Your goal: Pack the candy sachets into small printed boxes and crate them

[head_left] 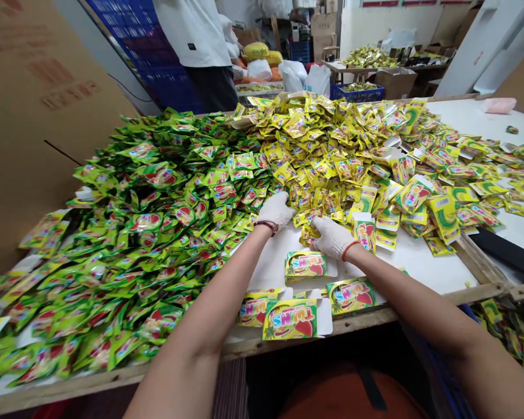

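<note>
Grasping yellow sachets (pixel 307 234) in right hand (pixel 334 238), left hand (pixel 275 210) beside green sachets (pixel 224 193), its grip unclear, printed cartons (pixel 290 319) nearby

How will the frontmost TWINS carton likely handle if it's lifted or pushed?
The TWINS carton is probably light and easily creased, as its end flap looks like thin card. With flat sides, it should slide rather than roll. Pushed toward the person, it might tip or drop off, since it sits right at the wooden table edge.
</note>
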